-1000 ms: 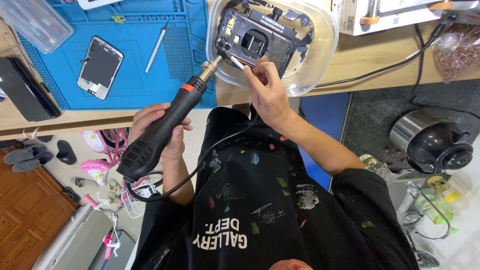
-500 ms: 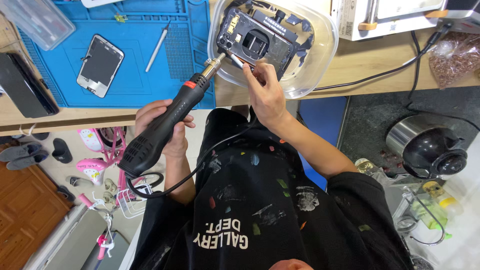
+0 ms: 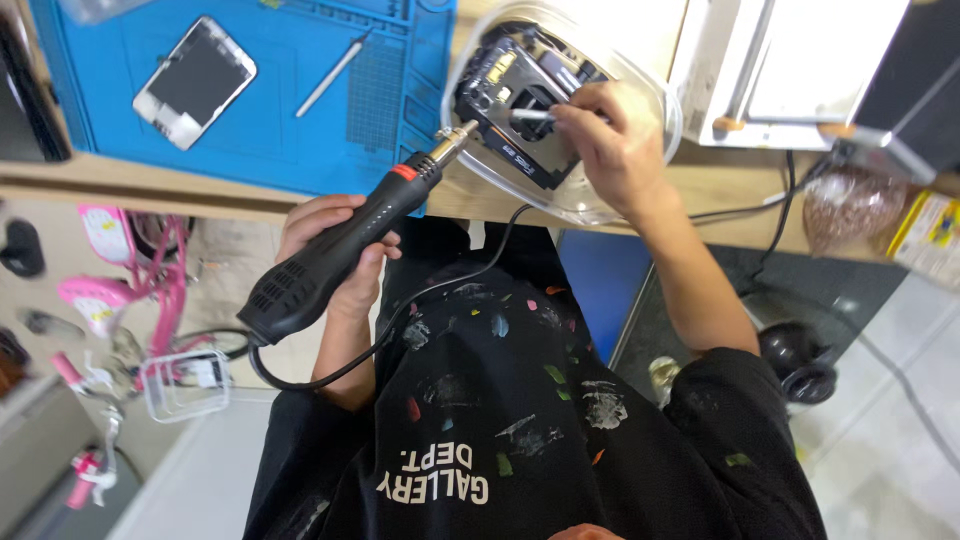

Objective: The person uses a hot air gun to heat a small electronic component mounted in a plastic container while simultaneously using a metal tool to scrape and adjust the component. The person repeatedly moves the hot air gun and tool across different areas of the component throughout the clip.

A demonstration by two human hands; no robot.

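over clear bowl (image 3: pixel 640 190), l hand (image 3: pixel 330 250) w/ hot-air gun (image 3: pixel 340 250), r hand (image 3: pixel 610 140) w/ tweezers (image 3: pixel 530 114)

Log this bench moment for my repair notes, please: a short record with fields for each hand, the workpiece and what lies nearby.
left hand: grips a black hot air gun, nozzle aimed at the opened phone
right hand: holds a slim metal tool onto the phone's inside
workpiece: opened phone, back off, resting in a clear plastic bowl
nearby: blue repair mat with a phone screen and a thin metal pen-like tool
surface: wooden bench
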